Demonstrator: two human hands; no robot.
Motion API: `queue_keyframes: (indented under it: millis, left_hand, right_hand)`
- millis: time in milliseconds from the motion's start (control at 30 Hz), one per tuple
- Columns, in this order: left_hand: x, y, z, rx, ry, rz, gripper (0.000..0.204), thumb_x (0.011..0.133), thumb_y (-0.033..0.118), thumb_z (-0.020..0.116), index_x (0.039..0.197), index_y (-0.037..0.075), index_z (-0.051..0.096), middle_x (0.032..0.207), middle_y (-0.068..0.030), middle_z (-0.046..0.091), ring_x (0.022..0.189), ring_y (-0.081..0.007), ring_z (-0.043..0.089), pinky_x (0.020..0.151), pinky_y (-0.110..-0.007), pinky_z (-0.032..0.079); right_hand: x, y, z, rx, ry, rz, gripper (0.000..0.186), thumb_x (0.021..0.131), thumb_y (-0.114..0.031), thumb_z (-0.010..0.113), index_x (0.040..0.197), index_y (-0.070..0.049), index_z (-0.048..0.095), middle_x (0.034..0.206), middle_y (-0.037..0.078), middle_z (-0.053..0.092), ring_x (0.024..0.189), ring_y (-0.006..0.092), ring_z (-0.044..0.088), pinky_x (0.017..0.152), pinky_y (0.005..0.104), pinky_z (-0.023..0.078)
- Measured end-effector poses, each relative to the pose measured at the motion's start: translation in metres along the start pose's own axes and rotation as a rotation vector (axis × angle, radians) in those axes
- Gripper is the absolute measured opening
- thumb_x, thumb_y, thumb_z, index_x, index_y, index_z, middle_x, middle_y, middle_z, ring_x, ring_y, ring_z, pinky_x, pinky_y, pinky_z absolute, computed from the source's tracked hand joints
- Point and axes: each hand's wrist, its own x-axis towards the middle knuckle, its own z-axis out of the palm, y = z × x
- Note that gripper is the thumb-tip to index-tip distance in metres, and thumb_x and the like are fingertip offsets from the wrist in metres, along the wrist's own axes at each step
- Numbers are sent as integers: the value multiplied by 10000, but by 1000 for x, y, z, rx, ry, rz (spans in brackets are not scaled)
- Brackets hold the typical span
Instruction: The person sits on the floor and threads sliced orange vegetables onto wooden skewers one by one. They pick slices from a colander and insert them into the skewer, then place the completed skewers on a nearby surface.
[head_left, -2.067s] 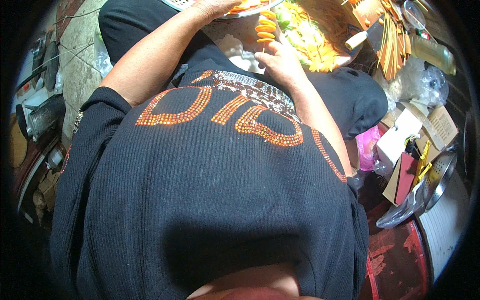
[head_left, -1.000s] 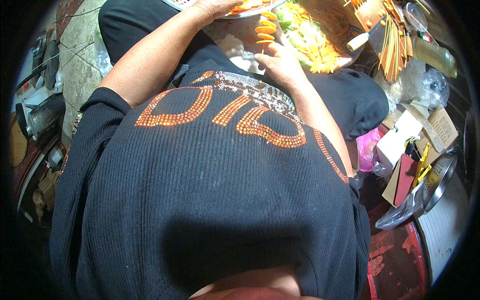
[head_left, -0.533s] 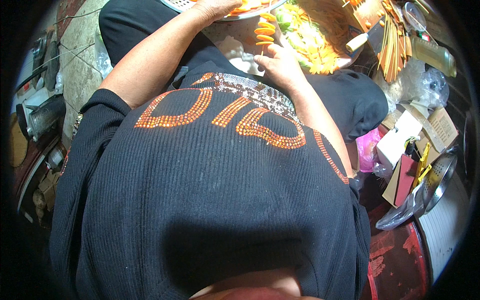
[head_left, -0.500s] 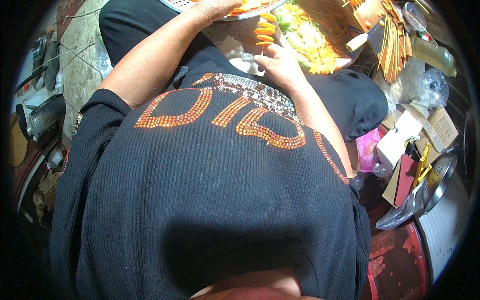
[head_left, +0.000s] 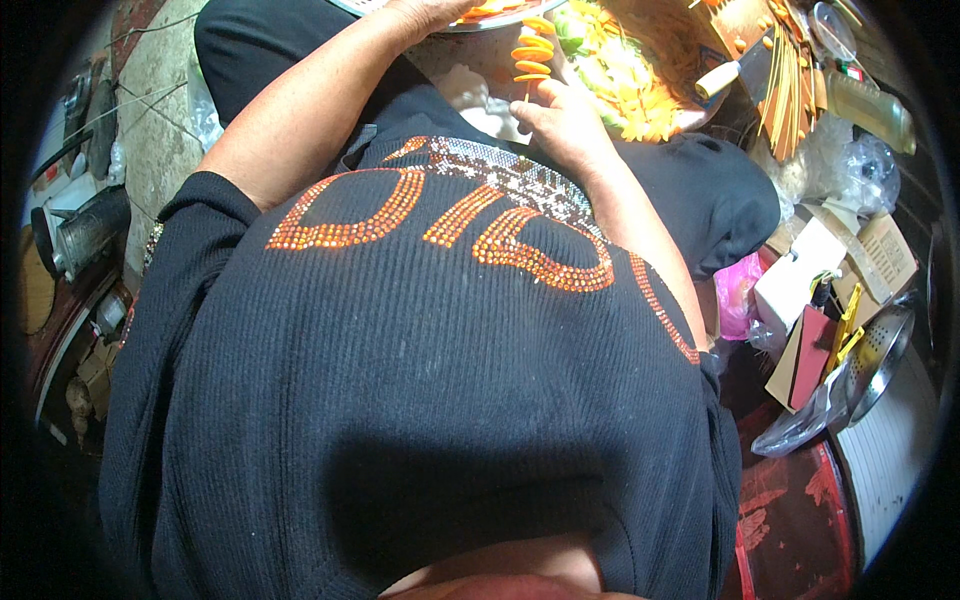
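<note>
My right hand [head_left: 563, 118] pinches the lower end of a thin skewer. Several round orange slices, which look like carrot, are threaded on this skewer [head_left: 532, 55], standing nearly upright above my fingers. Its upper end meets the rim of a metal basin [head_left: 495, 25] that holds more orange slices [head_left: 510, 8]. My left hand [head_left: 432, 12] reaches over the basin at the top edge of the picture. Its fingers are cut off there, so what they do is hidden.
Right of my right hand lies a heap of orange and pale green shreds [head_left: 625, 75]. Beyond it are a cleaver with a wooden handle [head_left: 717, 80] and a bundle of thin sticks [head_left: 785, 90]. A jar [head_left: 868, 108], boxes [head_left: 800, 270] and a perforated metal bowl [head_left: 880, 360] crowd the right side.
Both hands have shifted slightly toward the top of the picture. The skewer stays in my right hand, and its slices sit a little higher in view.
</note>
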Motion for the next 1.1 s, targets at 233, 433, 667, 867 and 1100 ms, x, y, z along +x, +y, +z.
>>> queue_keyframes:
  millis: [233, 433, 667, 867, 1100]
  left_hand:
    - [3, -2, 1, 51, 3, 36, 221, 743, 113, 623, 918, -13, 671, 802, -105, 666, 725, -181, 613, 658, -306, 499]
    - [0, 4, 2, 44, 3, -11, 201, 758, 117, 633, 909, -12, 670, 798, -95, 663, 708, -170, 608, 641, -302, 503]
    - [-1, 0, 1, -68, -17, -27, 181, 763, 109, 631, 893, -12, 667, 771, -81, 649, 679, -156, 598, 600, -293, 503]
    - [2, -2, 1, 38, -6, 6, 207, 750, 132, 642, 899, -9, 672, 780, -87, 659, 697, -164, 604, 648, -306, 505]
    - [2, -5, 1, 104, 38, 40, 233, 736, 150, 653, 911, -1, 681, 793, -100, 674, 712, -174, 615, 664, -314, 500]
  right_hand:
    - [-6, -7, -3, -69, 40, -51, 326, 771, -286, 631, 957, -19, 650, 849, 130, 682, 821, 234, 662, 764, 345, 503]
    - [-5, -7, -4, -40, 7, -18, 329, 772, -284, 632, 972, -23, 646, 851, 131, 682, 823, 240, 661, 768, 346, 503]
    - [2, 7, 2, -30, 31, -66, 346, 773, -297, 627, 987, -25, 640, 866, 149, 679, 840, 266, 659, 778, 361, 503]
    - [-5, -6, -3, -75, 29, -36, 348, 772, -297, 630, 988, -25, 639, 865, 147, 679, 839, 262, 660, 780, 359, 503]
    - [-7, -7, -3, -111, 67, -82, 359, 772, -305, 636, 991, -20, 639, 862, 145, 680, 843, 260, 660, 779, 357, 502]
